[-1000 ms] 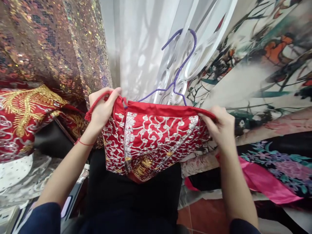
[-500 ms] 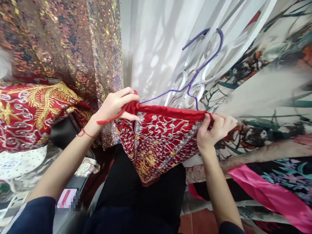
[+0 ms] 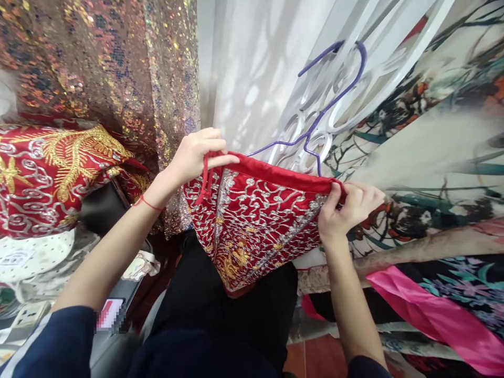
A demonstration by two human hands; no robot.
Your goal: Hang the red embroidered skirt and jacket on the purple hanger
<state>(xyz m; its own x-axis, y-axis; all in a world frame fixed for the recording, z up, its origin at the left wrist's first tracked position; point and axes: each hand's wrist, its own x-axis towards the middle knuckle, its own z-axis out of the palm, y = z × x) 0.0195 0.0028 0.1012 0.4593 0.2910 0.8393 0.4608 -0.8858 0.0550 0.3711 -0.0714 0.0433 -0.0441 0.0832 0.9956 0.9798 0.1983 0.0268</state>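
A red garment [image 3: 255,226] stitched with silver and gold thread hangs folded over a purple wire hanger [image 3: 323,113]. My left hand [image 3: 195,155] pinches the garment's left top corner together with a thin red strap [image 3: 203,181] that dangles below my fingers. My right hand [image 3: 348,210] grips the right top corner, fingers curled over the edge. The hanger's hook rises above the garment, against a white metal grille [image 3: 354,84]. The cloth hides the hanger's bottom bar.
Sequined fabric [image 3: 110,68] hangs at the upper left and a white curtain [image 3: 252,73] behind. A red and gold embroidered cloth [image 3: 51,173] lies at left. Floral printed fabrics [image 3: 441,157] and a pink satin piece [image 3: 433,315] fill the right. My dark-clothed lap [image 3: 220,325] is below.
My left hand has risen and shifted right, and the red strap now hangs down the garment's front instead of trailing left. My right hand closed in on the right corner.
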